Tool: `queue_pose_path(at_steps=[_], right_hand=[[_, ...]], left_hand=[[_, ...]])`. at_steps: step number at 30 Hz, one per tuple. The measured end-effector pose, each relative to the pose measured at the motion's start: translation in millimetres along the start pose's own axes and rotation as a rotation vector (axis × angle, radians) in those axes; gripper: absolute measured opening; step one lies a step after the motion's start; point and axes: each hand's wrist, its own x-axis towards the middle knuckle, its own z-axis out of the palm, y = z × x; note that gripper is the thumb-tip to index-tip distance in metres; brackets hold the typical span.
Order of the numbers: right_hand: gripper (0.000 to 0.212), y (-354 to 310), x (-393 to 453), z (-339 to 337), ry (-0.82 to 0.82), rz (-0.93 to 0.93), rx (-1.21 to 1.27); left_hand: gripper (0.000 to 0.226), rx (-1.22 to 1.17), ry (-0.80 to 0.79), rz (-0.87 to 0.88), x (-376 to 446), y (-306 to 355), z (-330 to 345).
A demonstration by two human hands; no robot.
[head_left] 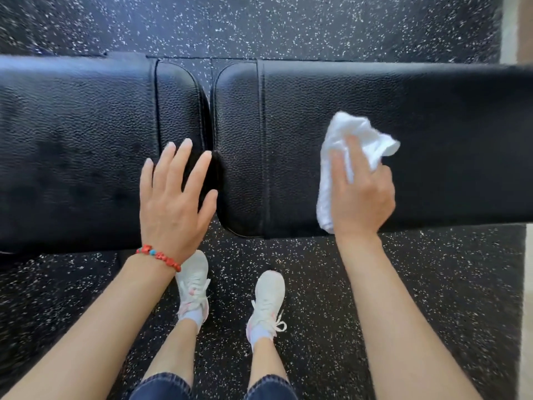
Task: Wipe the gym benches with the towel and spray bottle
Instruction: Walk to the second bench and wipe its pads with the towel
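A black padded gym bench (375, 111) runs across the view, its cover a pebbled, leather-like vinyl with stitched seams. It is made of two pads: a left pad (72, 140) and a right pad (432, 125), each ending in rounded corners where they meet at a narrow gap (210, 111) near the middle.

The right hand (360, 197) presses a white towel (354, 140) flat onto the right pad, close to that pad's near edge. The towel is soft terry cloth, bunched and folded into an uneven lump; its fingers lie spread over it and the thumb curls round the crumpled right side, so the hand grips the cloth. The towel's lower end reaches the pad's near edge.

The left hand (173, 203) is released, fingers straight and spread, over the right end of the left pad, fingertips at the gap. Whether the palm touches the pad cannot be told. A red beaded bracelet (158, 256) with a few blue beads circles that wrist.

Below the bench lies black rubber floor (317, 24) flecked with white, which also shows beyond the far edge. Two white laced sneakers (266, 301) stand on it beside the bench's near edge, under dark denim hems (161, 385). Most of the right pad stretches bare to the right of the towel.
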Motion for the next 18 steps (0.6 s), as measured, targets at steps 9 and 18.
queue_pose_path(at_steps=[9,18], right_hand=[[0.024,-67,-29,-10,-0.091,-0.238,0.175],[0.021,-96,26,21,-0.012,-0.062,0.132]], left_hand=[[0.048,0.005,0.002,-0.015,3,-27,-2],[0.048,-0.008,0.002,-0.016,2,-29,0]])
